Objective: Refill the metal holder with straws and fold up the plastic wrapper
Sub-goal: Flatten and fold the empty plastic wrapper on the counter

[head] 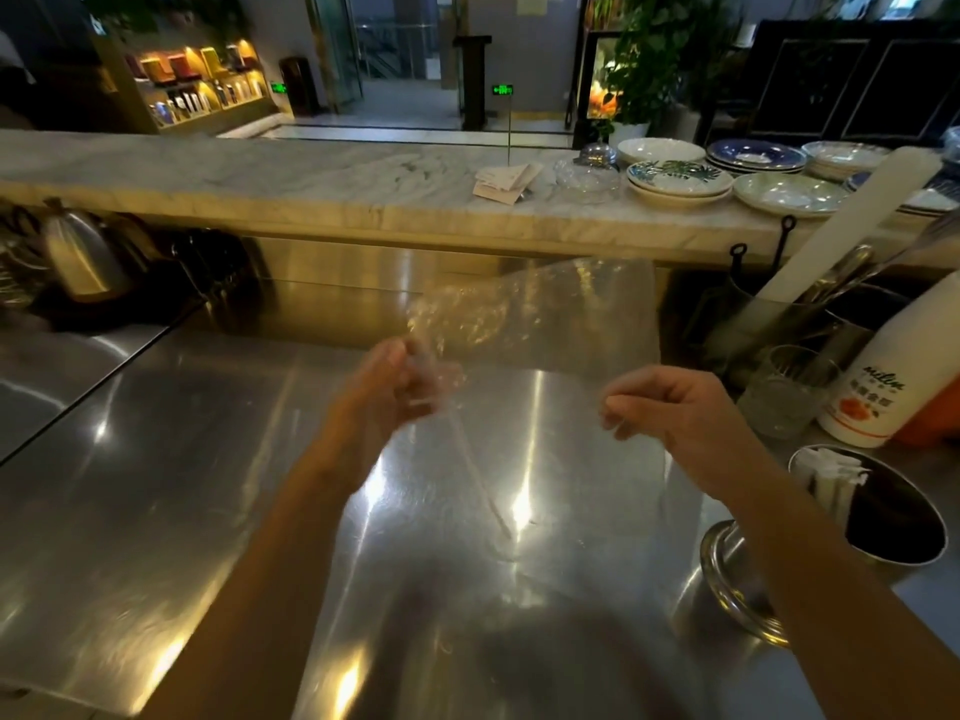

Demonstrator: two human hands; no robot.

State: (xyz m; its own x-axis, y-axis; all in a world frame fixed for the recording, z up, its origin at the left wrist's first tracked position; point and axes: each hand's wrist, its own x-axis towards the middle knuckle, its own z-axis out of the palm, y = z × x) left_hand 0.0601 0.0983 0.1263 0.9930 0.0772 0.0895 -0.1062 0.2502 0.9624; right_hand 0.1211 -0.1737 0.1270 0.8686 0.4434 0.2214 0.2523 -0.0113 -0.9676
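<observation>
you are on the second part of the job, i judge: the clear plastic wrapper (540, 324) is up in the air between your hands, held over the steel tabletop (156, 485), and it looks empty apart from what may be one thin straw (480, 485) hanging or lying below it, too faint to be sure. your left hand (384, 392) is closed around a bunched, crinkled end of the film, and the blur there keeps me from saying how the fingers lie. your right hand (670, 407) is pinched shut on the near edge of the sheet, thumb against curled fingers, knuckles up. both forearms reach forward from the bottom of the view, the hands well apart with the sheet spread between them and rising away from you. the metal holder (878, 511) stands at the right edge of the tabletop, beside your right forearm, with a few paper-wrapped straws (831, 480) against its near wall and much dark room left, so the refill may not be finished. the next move calls for bringing one edge across to meet the other and pressing the crease flat; the film is slippery and springy, so keep both pinches firm, and mind the glass (789, 392) and the white bottle (883, 376) just right of your hand.
</observation>
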